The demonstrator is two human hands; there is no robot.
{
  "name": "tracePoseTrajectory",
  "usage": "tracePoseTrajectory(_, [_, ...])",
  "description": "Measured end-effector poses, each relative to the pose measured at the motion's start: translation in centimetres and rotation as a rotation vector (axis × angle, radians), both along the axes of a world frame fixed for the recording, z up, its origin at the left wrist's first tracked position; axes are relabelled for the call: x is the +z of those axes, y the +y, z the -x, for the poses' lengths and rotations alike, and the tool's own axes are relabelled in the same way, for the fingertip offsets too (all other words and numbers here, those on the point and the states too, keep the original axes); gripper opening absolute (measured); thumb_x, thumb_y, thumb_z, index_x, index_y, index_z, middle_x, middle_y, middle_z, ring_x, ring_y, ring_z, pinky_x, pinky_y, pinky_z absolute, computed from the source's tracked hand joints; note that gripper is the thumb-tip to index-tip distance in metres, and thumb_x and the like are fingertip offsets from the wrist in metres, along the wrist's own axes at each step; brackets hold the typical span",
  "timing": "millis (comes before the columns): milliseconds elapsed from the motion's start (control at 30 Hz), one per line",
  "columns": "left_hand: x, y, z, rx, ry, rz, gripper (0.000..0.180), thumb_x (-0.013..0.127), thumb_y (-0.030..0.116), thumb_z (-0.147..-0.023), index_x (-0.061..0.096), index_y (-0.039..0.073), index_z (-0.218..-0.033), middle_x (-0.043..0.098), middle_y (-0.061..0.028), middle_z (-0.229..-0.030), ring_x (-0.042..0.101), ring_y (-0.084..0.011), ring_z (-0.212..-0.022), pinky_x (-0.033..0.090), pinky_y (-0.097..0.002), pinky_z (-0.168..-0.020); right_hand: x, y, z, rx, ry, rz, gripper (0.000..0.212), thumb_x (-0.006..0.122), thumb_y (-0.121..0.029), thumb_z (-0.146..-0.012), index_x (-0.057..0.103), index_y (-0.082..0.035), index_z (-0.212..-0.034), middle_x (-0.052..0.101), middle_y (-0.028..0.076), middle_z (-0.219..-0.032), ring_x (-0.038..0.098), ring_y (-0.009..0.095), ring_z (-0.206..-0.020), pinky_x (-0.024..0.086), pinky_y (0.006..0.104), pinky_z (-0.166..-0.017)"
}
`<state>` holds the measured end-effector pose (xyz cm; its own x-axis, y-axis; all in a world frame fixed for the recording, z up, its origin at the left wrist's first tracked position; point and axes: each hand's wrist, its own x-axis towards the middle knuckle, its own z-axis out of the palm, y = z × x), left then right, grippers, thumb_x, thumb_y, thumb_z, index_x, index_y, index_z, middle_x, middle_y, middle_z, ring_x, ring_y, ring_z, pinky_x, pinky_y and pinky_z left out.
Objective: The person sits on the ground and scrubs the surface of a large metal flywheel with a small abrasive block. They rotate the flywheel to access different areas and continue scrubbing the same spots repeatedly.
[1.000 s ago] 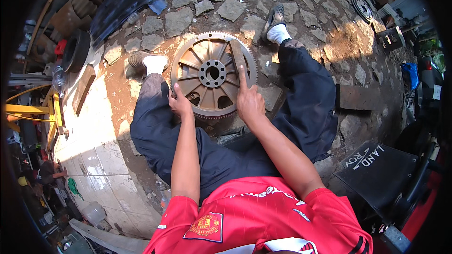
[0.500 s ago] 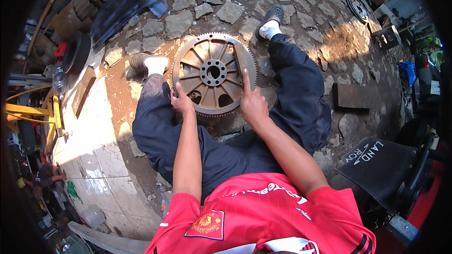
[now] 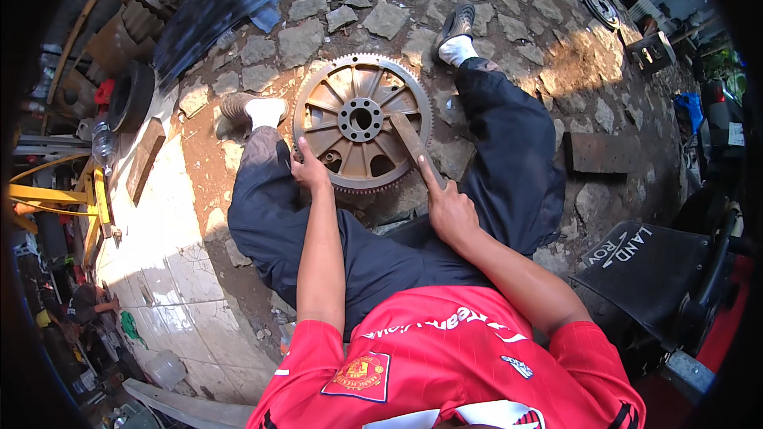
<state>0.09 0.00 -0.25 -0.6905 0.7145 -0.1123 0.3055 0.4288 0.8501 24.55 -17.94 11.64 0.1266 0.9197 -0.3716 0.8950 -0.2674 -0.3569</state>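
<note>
Far left, well away from the left hand, there's a yellow metal frame (image 3: 54,194), and a black tyre (image 3: 145,87) sits up and left of that same hand. Closer in, but with a good gap to the left of the hand, a wooden block (image 3: 145,160) lies at an angle. The left hand (image 3: 310,168) is on the lower-left rim of a toothed flywheel (image 3: 364,137), thumb pointing up. Its fingers are mostly hidden, so can't tell how far it's closed. The flywheel sits between the two hands and a bit above them, between the person's legs. A flat bar (image 3: 415,147) slants across its right side, upper end near the hub. The right hand (image 3: 453,213) is wrapped around the bar's lower end, index finger stretched along it. Right of that hand is a rectangular block (image 3: 600,152), then lower down a black mud flap (image 3: 648,278).
</note>
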Motion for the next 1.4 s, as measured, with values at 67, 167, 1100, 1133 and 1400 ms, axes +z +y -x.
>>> tracePoseTrajectory(67, [0.3,0.1,-0.2,-0.004,-0.011,0.004,0.080,0.062,0.071,-0.097,0.071,0.000,-0.132,0.074,-0.0242,-0.124,0.069,-0.0432,-0.116,0.052,-0.0501,-0.100,-0.2,1.1,-0.1,0.018,0.025,-0.032,0.083,0.053,-0.019,-0.106,0.008,-0.033,-0.173,0.065,0.033,-0.097,0.072,0.053,-0.077,0.060,0.0629,-0.072])
tracePoseTrajectory(167, [1.1,0.7,-1.8,-0.033,-0.033,0.000,0.083,0.062,0.072,-0.096,0.069,-0.001,-0.134,0.073,-0.0252,-0.128,0.068,-0.0440,-0.119,0.051,-0.0503,-0.102,-2.1,6.1,-0.6,-0.005,0.084,-0.200,0.082,0.052,-0.020,-0.106,0.007,-0.032,-0.173,0.066,0.035,-0.098,0.072,0.055,-0.079,0.060,0.0639,-0.074])
tracePoseTrajectory(1100, [0.4,0.6,-0.2,-0.001,-0.059,0.014,0.082,0.067,0.064,-0.097,0.066,-0.008,-0.137,0.069,-0.0253,-0.136,0.067,-0.0373,-0.124,0.050,-0.0438,-0.107,-2.8,4.5,-1.2,-0.038,0.209,-0.155,0.082,0.051,-0.024,-0.109,0.002,-0.034,-0.173,0.068,0.032,-0.093,0.074,0.052,-0.086,0.060,0.0633,-0.077])
tracePoseTrajectory(1133, [0.5,0.4,0.1,0.010,-0.035,0.029,0.082,0.068,0.064,-0.097,0.066,-0.008,-0.137,0.069,-0.0251,-0.136,0.067,-0.0371,-0.124,0.050,-0.0437,-0.107,-1.1,2.4,-2.1,-0.016,0.139,-0.051,0.082,0.052,-0.024,-0.109,0.002,-0.034,-0.173,0.069,0.033,-0.093,0.074,0.052,-0.086,0.059,0.0639,-0.079])
tracePoseTrajectory(1400, [-1.7,1.4,0.5,-0.009,-0.036,-0.024,0.071,0.067,0.057,-0.101,0.069,-0.006,-0.134,0.074,-0.0208,-0.128,0.071,-0.0319,-0.115,0.054,-0.0418,-0.099,-2.9,7.8,0.5,-0.037,0.236,-0.198,0.082,0.053,-0.026,-0.108,0.005,-0.033,-0.173,0.070,0.034,-0.100,0.072,0.055,-0.089,0.058,0.0651,-0.082])
